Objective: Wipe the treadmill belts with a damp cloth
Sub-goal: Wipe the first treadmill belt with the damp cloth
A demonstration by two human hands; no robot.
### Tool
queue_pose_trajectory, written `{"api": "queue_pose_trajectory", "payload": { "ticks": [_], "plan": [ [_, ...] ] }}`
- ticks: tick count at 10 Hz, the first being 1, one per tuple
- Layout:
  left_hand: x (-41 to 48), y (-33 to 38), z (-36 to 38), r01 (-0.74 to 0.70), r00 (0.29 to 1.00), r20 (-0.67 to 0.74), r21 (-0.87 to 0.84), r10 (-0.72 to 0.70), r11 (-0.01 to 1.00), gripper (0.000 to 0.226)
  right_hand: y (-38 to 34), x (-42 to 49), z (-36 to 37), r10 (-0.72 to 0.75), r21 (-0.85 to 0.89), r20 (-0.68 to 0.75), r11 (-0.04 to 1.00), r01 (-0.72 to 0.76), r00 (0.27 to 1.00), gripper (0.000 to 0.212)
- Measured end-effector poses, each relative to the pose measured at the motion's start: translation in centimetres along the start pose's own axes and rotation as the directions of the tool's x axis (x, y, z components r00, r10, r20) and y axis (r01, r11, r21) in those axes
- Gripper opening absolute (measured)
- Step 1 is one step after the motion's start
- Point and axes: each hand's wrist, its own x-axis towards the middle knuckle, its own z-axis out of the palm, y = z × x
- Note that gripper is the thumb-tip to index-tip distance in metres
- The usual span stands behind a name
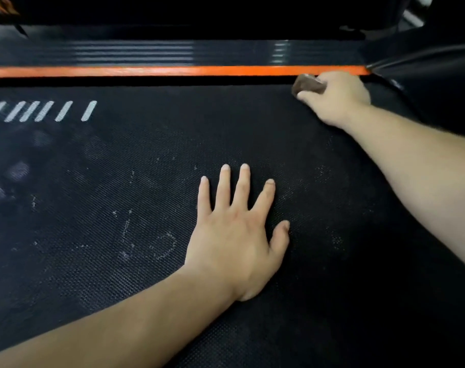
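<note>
Both hands on belt (106, 187): left hand (234, 240) flat, fingers (224, 187) straight; right hand (337, 98) around cloth (307, 85).

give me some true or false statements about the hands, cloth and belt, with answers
1. The right hand grips the cloth. True.
2. The left hand lies flat on the belt, fingers spread. True.
3. The cloth is white. False: it is brown.
4. The cloth is at the middle of the belt. False: it is at the far edge, by the orange stripe.
5. The belt shows pale smudges. True.
</note>
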Motion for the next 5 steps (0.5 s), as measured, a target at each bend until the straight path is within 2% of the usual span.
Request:
{"api": "queue_pose_trajectory", "payload": {
  "ticks": [1,2,3,4,5],
  "plan": [
    [0.0,0.0,0.2,-0.005,1.000,-0.003,-0.013,0.005,1.000,0.074,2.3,1.6,-1.6,0.199,-0.086,-0.105,0.974,-0.208,0.974,0.054],
    [0.0,-0.1,0.1,-0.010,1.000,-0.008,-0.017,0.010,1.000,0.073,2.9,1.0,-1.8,0.213,-0.106,-0.142,0.968,-0.229,0.967,0.050],
    [-0.1,0.1,0.1,-0.005,1.000,-0.004,-0.006,0.005,1.000,0.074,2.9,-1.2,-1.1,-0.016,-0.039,-0.033,0.999,0.015,0.999,0.043],
    [0.0,0.0,0.1,-0.004,1.000,-0.003,-0.008,0.004,1.000,0.074,4.1,-0.9,-2.0,0.007,-0.107,-0.042,0.994,-0.012,0.999,0.045],
    [0.0,0.1,0.1,-0.006,1.000,0.002,-0.008,0.006,1.000,0.074,4.2,-0.2,-2.7,0.187,-0.129,-0.132,0.970,-0.204,0.973,0.048]
  ]
}}
